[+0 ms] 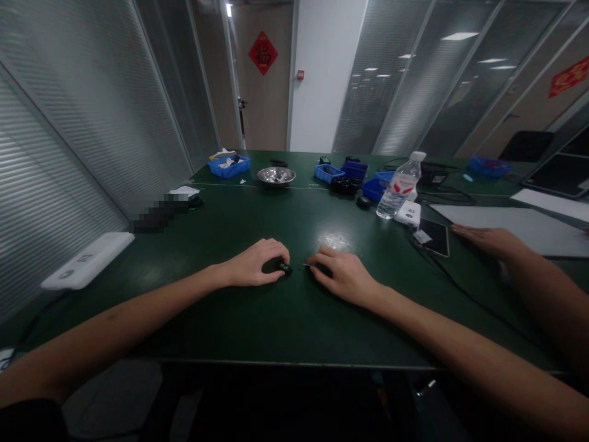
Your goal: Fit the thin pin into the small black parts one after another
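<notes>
Both my forearms rest on a dark green table [276, 319]. My left hand [256, 263] is curled around a small black object with a green spot [283, 267], which pokes out past the fingertips. My right hand [343, 274] lies just to the right, fingers closed in a pinch on a thin metal tool [307, 265] whose tip points left toward the black object. A small gap separates the tool's tip from the object.
Another person's hand [483, 236] lies flat at the right beside a phone [435, 236] and white sheets [506, 221]. Farther back stand a water bottle [399, 187], a metal bowl [276, 176] and blue trays [229, 165]. A white device [87, 259] lies at the left edge.
</notes>
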Available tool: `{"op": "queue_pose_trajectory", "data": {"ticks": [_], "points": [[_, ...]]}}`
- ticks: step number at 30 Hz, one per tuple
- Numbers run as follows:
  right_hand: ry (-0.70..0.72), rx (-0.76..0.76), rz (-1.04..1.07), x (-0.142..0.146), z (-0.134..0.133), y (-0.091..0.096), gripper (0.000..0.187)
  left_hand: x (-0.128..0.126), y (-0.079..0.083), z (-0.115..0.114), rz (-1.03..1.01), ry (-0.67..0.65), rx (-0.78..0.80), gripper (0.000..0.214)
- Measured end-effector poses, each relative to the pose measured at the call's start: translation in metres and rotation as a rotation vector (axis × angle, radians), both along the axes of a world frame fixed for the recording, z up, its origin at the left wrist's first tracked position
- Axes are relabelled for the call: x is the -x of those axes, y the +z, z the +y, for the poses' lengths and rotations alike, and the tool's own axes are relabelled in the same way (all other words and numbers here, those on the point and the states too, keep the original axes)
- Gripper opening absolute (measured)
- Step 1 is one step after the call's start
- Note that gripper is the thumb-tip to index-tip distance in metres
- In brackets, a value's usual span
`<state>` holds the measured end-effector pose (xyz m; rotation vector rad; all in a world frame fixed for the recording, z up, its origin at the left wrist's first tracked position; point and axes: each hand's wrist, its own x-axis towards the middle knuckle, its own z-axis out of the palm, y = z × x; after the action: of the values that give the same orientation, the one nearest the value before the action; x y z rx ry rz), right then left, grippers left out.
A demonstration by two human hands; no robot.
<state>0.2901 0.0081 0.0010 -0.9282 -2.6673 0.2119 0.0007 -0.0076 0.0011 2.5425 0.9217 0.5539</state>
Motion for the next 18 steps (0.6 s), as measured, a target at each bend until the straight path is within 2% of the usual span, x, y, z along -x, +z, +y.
{"op": "queue_pose_trajectory", "data": {"ticks": [7, 18], "points": [[0.007, 0.007, -0.001, -0.0001, 0.0008, -0.0003, 0.022, -0.0017, 0.0011, -0.001, 0.003, 0.004, -0.011, 0.019], [0.093, -0.007, 0.036, 0.0051, -0.0087, -0.0021, 0.023, -0.0023, 0.0007, -0.0021, 0.013, -0.023, -0.048, 0.023]]}}
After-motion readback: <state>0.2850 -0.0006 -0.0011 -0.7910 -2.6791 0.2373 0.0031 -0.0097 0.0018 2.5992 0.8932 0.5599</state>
